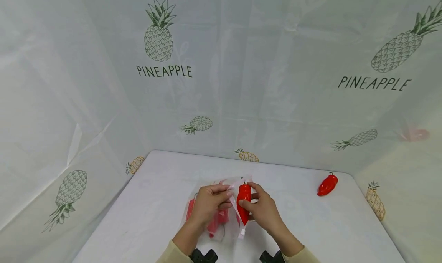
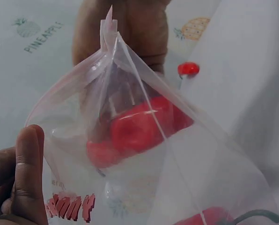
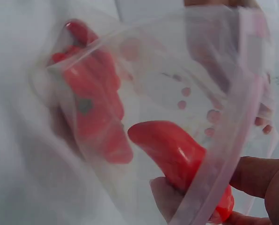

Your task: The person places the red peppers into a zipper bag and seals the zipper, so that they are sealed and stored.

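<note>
A translucent zip bag point(image 1: 233, 226) with a pinkish zip strip point(image 3: 246, 93) lies before me, its mouth spread apart. Several red peppers point(image 3: 95, 93) show through its film. My left hand point(image 1: 208, 202) pinches the edge of the bag's mouth between thumb and fingers. A glossy red pepper point(image 1: 244, 199) is gripped by my right hand point(image 1: 265, 209), thumb on its front and fingers behind. In the right wrist view that pepper's tip points into the bag, past the zip strip. From the left wrist view, the right hand shows partly through the film.
Another red pepper point(image 1: 327, 184) lies at the far right corner of the white table point(image 1: 138, 217). A pale sheet printed with pineapples point(image 1: 158, 40) hangs around the back and sides. Red print point(image 2: 71, 206) marks the bag's film.
</note>
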Tool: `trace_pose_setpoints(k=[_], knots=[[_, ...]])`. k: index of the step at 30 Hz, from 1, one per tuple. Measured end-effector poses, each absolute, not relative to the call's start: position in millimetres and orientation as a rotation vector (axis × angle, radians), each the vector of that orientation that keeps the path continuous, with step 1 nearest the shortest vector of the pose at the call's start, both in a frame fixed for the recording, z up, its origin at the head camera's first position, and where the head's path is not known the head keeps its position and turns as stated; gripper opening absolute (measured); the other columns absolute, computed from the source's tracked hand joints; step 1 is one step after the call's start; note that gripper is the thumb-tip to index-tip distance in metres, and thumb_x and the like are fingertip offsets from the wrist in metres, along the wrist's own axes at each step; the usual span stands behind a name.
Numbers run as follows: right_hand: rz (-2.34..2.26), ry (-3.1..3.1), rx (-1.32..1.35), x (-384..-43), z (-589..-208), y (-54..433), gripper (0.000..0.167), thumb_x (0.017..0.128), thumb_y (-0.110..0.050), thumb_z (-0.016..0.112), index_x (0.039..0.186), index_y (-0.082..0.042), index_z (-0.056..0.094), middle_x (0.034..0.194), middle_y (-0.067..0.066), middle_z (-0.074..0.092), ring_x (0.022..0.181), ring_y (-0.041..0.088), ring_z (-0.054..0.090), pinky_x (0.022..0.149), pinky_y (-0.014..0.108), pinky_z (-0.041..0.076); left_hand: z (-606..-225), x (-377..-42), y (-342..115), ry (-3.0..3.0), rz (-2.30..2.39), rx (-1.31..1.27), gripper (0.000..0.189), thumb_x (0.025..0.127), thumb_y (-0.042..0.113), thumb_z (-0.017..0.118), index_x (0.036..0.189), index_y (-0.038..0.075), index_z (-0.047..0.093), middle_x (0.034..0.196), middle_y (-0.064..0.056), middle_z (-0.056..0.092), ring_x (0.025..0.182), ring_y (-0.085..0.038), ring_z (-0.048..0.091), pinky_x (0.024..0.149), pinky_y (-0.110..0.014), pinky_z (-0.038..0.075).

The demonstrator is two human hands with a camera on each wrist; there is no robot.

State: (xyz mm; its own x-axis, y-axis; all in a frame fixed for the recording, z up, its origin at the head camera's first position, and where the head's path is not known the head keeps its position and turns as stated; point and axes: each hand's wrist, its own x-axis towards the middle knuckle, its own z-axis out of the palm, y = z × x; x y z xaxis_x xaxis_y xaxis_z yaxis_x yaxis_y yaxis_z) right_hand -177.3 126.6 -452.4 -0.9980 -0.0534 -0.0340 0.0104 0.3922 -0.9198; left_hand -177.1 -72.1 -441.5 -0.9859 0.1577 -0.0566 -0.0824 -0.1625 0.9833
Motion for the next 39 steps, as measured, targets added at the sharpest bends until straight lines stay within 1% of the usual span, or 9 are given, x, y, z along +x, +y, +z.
trace_pose_setpoints(k=[5,10,17,27,33,39], knots=[[-1.573,2.715,-0.081,-175.2,-452.5,125.5,0.069,0.09,-0.019,0.082,0.151,-0.007,0.052,0.121,0.023,0.07,0.082,0.02,0.071,0.057,0.034,0.065,-438.8,-179.3,-77.4,1.913,2.315,0.073,0.035,0.096,0.011,0.078,0.127,-0.005,0.073,0.106,-0.012,0.077,0.076,-0.014,0.077,0.079,-0.031,0.066],[-1.588,2.69,-0.076,-174.0,-450.2,124.1,0.07,0.089,-0.02,0.083,0.151,-0.007,0.052,0.123,0.023,0.07,0.082,0.02,0.071,0.057,0.035,0.065,-436.9,-179.5,-77.8,1.891,2.314,0.074,0.036,0.097,0.011,0.078,0.127,-0.006,0.072,0.104,-0.011,0.077,0.075,-0.013,0.077,0.079,-0.03,0.066],[-1.626,2.642,-0.099,-173.0,-451.5,123.1,0.072,0.089,-0.019,0.084,0.152,-0.007,0.051,0.124,0.023,0.068,0.083,0.02,0.071,0.055,0.035,0.065,-435.3,-178.5,-76.3,1.896,2.314,0.081,0.036,0.097,0.011,0.077,0.127,-0.007,0.071,0.105,-0.013,0.078,0.074,-0.012,0.076,0.076,-0.028,0.066],[-1.611,2.663,-0.103,-172.0,-451.0,123.2,0.072,0.088,-0.021,0.085,0.15,-0.004,0.053,0.124,0.023,0.068,0.086,0.021,0.072,0.055,0.034,0.065,-436.1,-178.9,-76.9,1.884,2.306,0.058,0.035,0.096,0.012,0.078,0.127,-0.005,0.073,0.105,-0.011,0.077,0.075,-0.014,0.077,0.078,-0.03,0.066],[-1.644,2.594,-0.105,-171.2,-451.3,121.7,0.073,0.088,-0.019,0.085,0.151,-0.005,0.051,0.127,0.024,0.066,0.089,0.022,0.073,0.057,0.036,0.066,-436.3,-180.1,-76.0,1.849,2.333,0.076,0.036,0.097,0.009,0.077,0.127,-0.01,0.07,0.103,-0.012,0.078,0.073,-0.011,0.075,0.074,-0.027,0.066],[-1.683,2.542,-0.125,-170.6,-452.4,121.6,0.074,0.089,-0.018,0.084,0.152,-0.003,0.05,0.129,0.028,0.063,0.094,0.025,0.075,0.059,0.038,0.066,-436.8,-180.3,-75.4,1.8,2.358,0.077,0.036,0.096,0.005,0.077,0.126,-0.013,0.069,0.099,-0.007,0.077,0.072,-0.009,0.072,0.073,-0.025,0.066]])
